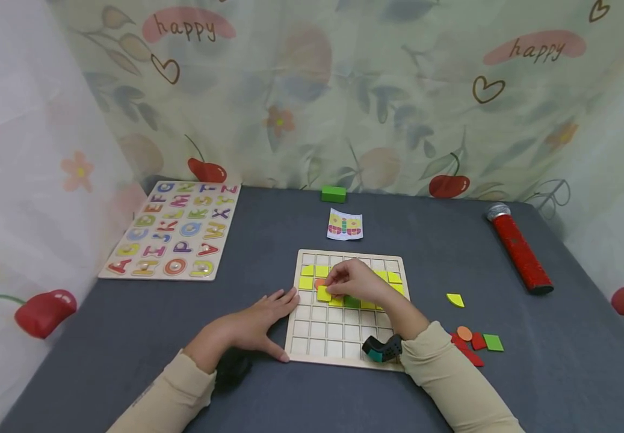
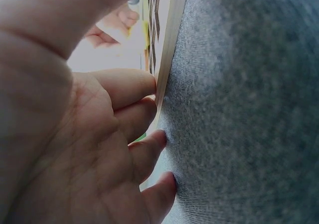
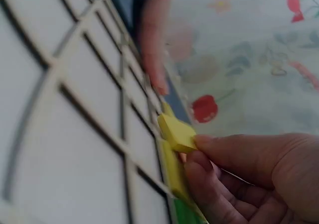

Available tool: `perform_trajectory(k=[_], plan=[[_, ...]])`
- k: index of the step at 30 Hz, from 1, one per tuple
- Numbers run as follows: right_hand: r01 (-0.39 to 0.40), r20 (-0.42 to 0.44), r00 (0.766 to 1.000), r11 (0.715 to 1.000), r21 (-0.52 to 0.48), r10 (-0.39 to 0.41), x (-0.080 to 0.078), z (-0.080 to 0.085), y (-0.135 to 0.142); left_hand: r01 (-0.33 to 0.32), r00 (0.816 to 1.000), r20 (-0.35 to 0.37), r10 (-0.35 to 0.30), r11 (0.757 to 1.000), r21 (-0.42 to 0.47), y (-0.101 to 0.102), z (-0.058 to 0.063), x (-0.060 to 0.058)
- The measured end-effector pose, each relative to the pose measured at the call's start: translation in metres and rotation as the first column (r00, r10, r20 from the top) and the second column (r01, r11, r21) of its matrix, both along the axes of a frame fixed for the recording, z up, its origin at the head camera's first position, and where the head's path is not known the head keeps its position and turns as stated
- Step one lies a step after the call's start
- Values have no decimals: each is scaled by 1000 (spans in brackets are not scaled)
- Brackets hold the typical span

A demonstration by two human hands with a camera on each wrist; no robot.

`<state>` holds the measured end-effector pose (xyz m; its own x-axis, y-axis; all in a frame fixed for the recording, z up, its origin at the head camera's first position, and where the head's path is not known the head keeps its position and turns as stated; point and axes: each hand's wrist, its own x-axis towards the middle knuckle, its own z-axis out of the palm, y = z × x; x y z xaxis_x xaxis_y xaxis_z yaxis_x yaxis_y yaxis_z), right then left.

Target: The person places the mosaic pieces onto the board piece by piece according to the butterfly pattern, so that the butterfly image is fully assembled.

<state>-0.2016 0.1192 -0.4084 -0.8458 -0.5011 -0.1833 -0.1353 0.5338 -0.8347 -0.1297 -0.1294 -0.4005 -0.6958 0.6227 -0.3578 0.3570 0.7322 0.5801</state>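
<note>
My right hand (image 1: 359,280) pinches a yellow square tile (image 3: 178,133) between thumb and finger, over the left part of a wooden grid board (image 1: 317,347). Yellow tiles (image 1: 307,270) fill several cells in the upper rows, with a green tile (image 1: 352,302) and a partly covered orange piece (image 1: 319,282) among them. The right hand and forearm hide some cells. My left hand (image 1: 260,319) rests at the board's left edge with its fingers extended; in the left wrist view its fingertips touch the wooden side and the grey cloth.
A butterfly pattern card (image 1: 345,225) and a green block (image 1: 334,194) lie behind the board. An alphabet puzzle (image 1: 162,273) is at left, a red microphone (image 1: 522,252) at right. Loose tiles, including a yellow quarter-circle (image 1: 455,300) and an orange disc (image 1: 464,334), lie right of the board.
</note>
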Motion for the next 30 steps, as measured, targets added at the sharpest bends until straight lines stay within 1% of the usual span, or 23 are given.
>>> perform_trajectory(k=[4,10,12,16,19,22,27,30], plan=[[-1,-87,996,998,60,6,5,-5,-9,0,1000,-1,0,1000,-3,1,0,0],[-16,-175,984,993,115,36,9,-5,-12,4,1000,-3,-4,1000,4,0,0,-1],[-20,-179,983,992,124,42,10,-5,-12,8,1000,-6,-8,1000,5,0,-1,-1],[-1,-141,990,992,127,20,10,-1,-4,6,1000,-7,-6,1000,3,1,-1,-1],[29,-109,994,992,125,-16,10,4,10,-3,1000,-5,3,1000,-1,1,-2,0],[73,-121,991,989,132,-57,10,6,30,-7,1000,-5,7,1000,-1,2,-2,0],[167,-155,977,976,139,-145,9,6,76,-11,1000,-8,11,1000,0,1,-2,0],[231,-140,967,964,130,-213,11,6,105,-12,1000,-7,12,1000,-1,1,-1,0]])
